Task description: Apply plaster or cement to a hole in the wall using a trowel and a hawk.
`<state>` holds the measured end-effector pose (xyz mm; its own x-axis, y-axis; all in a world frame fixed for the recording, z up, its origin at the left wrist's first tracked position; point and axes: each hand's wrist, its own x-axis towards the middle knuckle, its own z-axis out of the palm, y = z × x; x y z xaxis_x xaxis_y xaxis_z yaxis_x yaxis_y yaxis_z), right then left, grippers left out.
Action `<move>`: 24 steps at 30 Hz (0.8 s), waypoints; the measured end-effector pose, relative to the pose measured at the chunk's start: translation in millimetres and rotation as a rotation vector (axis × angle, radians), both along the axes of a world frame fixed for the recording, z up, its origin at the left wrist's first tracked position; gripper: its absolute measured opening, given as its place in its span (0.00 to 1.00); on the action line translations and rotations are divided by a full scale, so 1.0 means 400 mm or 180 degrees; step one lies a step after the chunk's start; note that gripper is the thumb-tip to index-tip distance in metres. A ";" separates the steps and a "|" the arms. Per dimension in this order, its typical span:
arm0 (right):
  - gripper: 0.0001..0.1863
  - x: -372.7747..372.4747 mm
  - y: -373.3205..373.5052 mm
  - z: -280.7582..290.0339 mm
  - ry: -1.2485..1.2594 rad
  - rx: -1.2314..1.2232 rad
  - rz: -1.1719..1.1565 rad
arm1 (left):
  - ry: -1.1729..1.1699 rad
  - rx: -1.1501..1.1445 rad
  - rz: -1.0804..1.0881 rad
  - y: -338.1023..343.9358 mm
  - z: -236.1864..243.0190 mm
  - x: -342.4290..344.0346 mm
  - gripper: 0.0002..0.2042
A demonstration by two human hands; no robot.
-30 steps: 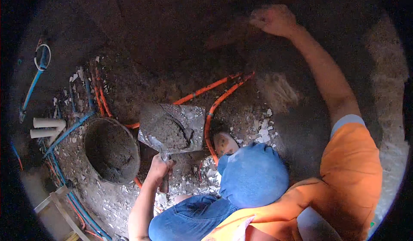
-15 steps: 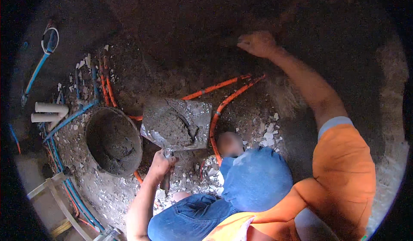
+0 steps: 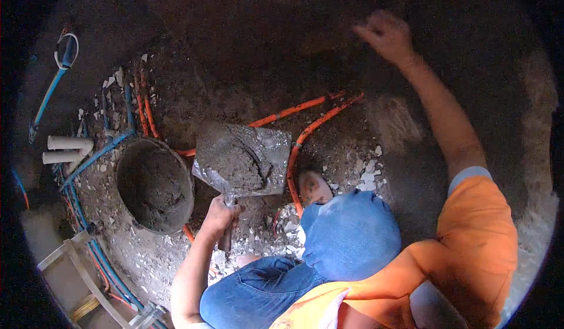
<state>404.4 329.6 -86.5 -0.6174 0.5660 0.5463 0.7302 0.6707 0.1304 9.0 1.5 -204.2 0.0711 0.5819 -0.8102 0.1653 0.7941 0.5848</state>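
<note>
My left hand (image 3: 223, 217) is closed round the handle (image 3: 228, 238) of a square metal mortar board (image 3: 276, 153), which bears a heap of grey mortar (image 3: 235, 164). My right hand (image 3: 385, 35) is raised against the dark, rough wall (image 3: 264, 29), its fingers closed; what it grips is lost in the shadow. Beside the board, on the left, stands a round bucket (image 3: 185, 185) with grey mortar (image 3: 155, 188) inside. My blue-clad knees (image 3: 352, 232) are bent below.
Orange conduits (image 3: 317, 120) run behind and beside the board. Blue pipes (image 3: 108, 144) and white pipe stubs (image 3: 67, 144) are at the left, with a wooden frame (image 3: 76, 258) lower down. Pale rubble (image 3: 367, 173) litters the floor by my foot (image 3: 314, 188).
My right hand dipped down and leftward on the wall, then moved back up and right. The board in my left hand has shifted slightly upward in the view.
</note>
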 end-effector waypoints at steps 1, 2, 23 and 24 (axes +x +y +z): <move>0.13 0.010 0.001 -0.042 -0.0432 0.0330 0.0351 | 0.0006 -0.0059 0.0011 0.007 0.010 0.005 0.07; 0.13 0.005 -0.007 -0.084 -0.0432 0.0334 0.0363 | 0.0013 -0.0114 0.0024 0.011 0.016 0.008 0.07; 0.15 -0.223 -0.325 0.014 0.0380 -0.3093 -0.0078 | -0.0039 0.0270 0.0429 0.050 0.044 0.046 0.07; 0.14 -0.222 -0.369 -0.007 0.0354 -0.2666 0.0156 | -0.0023 0.0292 0.0488 0.068 0.045 0.056 0.08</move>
<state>315.5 182.2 -89.3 -0.6193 0.7850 0.0173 0.6769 0.5450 -0.4947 31.3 28.6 -186.2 -0.0185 0.6577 -0.7531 0.0417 0.7530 0.6566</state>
